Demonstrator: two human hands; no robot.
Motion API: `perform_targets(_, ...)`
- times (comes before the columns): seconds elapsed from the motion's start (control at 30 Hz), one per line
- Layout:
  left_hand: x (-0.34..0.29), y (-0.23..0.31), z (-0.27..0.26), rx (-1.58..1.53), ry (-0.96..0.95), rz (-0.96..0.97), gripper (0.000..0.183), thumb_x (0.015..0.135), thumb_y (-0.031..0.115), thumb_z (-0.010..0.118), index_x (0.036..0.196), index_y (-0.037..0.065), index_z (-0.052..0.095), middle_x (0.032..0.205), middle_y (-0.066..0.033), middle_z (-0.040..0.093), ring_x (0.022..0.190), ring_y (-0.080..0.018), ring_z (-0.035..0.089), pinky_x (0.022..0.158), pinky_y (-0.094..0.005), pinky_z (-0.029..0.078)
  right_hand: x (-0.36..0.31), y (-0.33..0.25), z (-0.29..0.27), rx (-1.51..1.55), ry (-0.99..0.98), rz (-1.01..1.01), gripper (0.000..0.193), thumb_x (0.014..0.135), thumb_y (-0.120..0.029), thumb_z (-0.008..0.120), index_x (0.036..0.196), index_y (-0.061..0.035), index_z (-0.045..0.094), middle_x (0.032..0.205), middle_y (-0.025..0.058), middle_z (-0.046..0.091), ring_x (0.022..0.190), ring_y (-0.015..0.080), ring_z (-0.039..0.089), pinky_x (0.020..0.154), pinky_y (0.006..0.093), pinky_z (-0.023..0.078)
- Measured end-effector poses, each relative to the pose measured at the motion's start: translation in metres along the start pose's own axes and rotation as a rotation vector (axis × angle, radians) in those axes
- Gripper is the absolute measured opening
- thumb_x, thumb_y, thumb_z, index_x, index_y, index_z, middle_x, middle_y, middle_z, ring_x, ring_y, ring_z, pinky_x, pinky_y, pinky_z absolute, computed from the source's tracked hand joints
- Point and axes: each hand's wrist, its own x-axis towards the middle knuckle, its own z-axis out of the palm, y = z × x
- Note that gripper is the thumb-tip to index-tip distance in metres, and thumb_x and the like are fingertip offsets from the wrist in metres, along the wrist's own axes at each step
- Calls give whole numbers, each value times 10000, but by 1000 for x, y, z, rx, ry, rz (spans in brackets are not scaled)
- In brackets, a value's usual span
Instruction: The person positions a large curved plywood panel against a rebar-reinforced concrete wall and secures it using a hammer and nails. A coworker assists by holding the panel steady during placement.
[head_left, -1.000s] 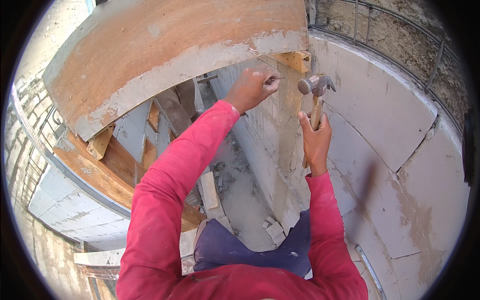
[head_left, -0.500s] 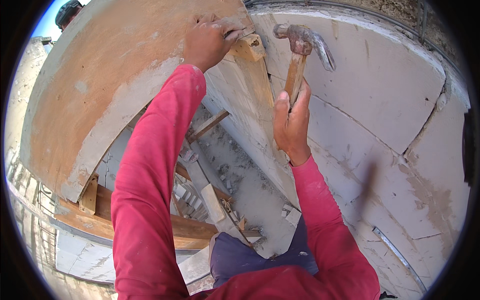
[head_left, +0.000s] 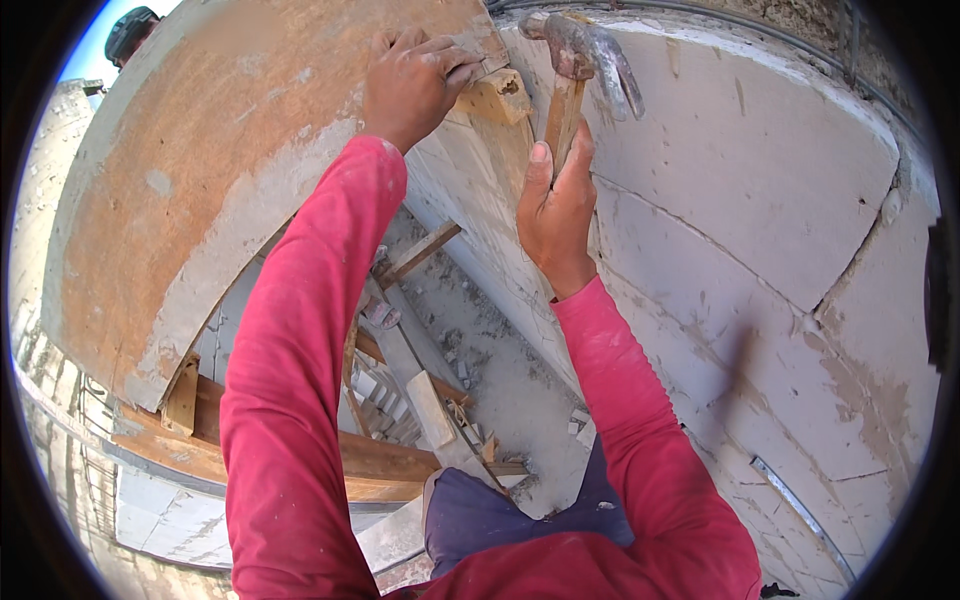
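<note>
My right hand is wrapped round the wooden handle of a claw hammer, which is raised with its metal head up in front of the block wall. On the upper right part of a large plywood sheet, smeared with grey cement, rests my left hand. Its thumb and forefinger are pinched together close to the sheet's edge; what they hold, if anything, is too small to name. Just below that edge, the sawn end of a timber batten sticks out next to my left fingers.
A wall of pale blocks rises on the right, with cables along its top. Below lie timber braces, planks and rubble on a dusty floor. A metal strip lies lower right. Another person's cap shows upper left.
My right hand has carried the hammer up and to the left, closer to the batten. The left hand stays at the plywood's edge, its fingers shifted slightly.
</note>
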Motion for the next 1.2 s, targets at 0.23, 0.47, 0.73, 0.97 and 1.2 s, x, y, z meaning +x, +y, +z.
perform_targets(0.23,0,0,-2,-2,15,25,190,949,375,722,1018,237,834,1003,53,755,992,-219,653,1041,-481,398,-1,-5,-4,24,-100,113,490,1089,-123,519,1517,36,340,1018,353,680,915,538,692,754,554,531)
perform_targets(0.47,0,-1,-2,-14,44,61,189,945,324,741,1038,184,828,1003,15,761,989,-235,664,984,-429,457,-2,1,-10,-4,-286,286,495,1122,-198,503,1548,9,361,1110,317,682,954,430,716,844,477,545)
perform_targets(0.73,-94,87,-39,-677,119,-793,319,919,270,845,1140,56,762,1033,-64,750,999,-216,689,1031,-393,469,3,2,-6,64,-174,96,470,1104,-149,502,1520,18,363,987,320,698,906,518,694,782,542,525)
perform_targets(0.97,-81,81,39,-1543,726,-1263,867,927,423,849,1469,-119,444,1382,-184,616,1385,-303,542,1245,-372,339,-8,-8,-13,96,-227,229,479,1110,-190,497,1524,12,365,974,306,694,876,492,701,784,517,532)
perform_targets(1.2,-36,66,74,-1743,1002,-953,622,978,251,799,1453,-1,485,1409,-89,606,1319,-226,578,1214,-372,412,-11,-10,-25,67,-261,229,487,1108,-179,491,1528,25,353,1084,332,688,942,489,714,844,497,547)
